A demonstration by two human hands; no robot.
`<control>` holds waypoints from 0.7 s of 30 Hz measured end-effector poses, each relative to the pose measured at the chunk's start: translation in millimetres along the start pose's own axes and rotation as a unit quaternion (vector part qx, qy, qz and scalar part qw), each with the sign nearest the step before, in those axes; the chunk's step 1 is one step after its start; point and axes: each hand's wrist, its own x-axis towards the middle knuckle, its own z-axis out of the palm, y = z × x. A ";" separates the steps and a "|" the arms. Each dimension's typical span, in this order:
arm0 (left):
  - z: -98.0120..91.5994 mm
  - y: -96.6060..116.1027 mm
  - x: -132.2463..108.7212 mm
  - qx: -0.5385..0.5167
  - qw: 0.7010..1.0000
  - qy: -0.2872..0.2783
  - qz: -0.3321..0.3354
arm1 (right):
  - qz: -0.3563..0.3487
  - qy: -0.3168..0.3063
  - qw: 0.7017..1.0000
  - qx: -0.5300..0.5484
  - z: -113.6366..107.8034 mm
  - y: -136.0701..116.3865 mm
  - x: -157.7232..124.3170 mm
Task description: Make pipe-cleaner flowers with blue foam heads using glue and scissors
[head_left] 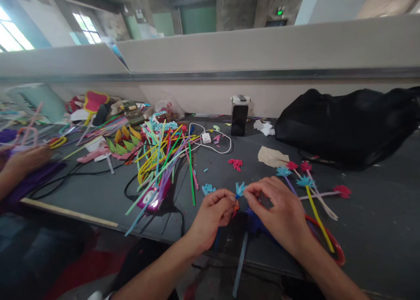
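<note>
Between my hands is a small light-blue flower with a fringe of narrow petals. My left hand is closed, pinching the flower's base. The thumb and forefinger of my right hand are pinched together at the petals' right side. Under my right hand lies a blue tool that looks like a glue gun, partly hidden, with a translucent stick jutting past the table edge. Small light-blue pieces lie beside my left hand, and a pile of pink pieces sits farther back.
Finished-looking stemmed flowers lie right, near a red curved handle. Many coloured chenille stems spread over a purple box. A phone leans on a bottle; a black bag stands behind. Another person's hand is left.
</note>
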 end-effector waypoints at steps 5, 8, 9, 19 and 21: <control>0.0 0.1 0.4 0.002 1.000 0.002 -0.002 | 0.004 0.002 1.000 -0.002 1.4 0.7 0.5; 0.0 0.3 0.8 0.004 1.000 0.001 -0.002 | 0.012 0.002 1.000 -0.003 2.5 0.2 0.9; 0.1 0.5 0.9 0.003 1.000 0.002 -0.001 | 0.015 -0.001 1.000 -0.003 2.8 0.0 1.0; 1.1 2.9 -0.1 -0.013 0.999 -0.035 -0.006 | 0.014 0.032 0.999 0.031 -4.6 0.0 -0.1; 0.6 2.0 -0.2 -0.011 0.999 -0.045 0.009 | 0.018 0.058 0.998 0.035 -8.2 1.7 -0.1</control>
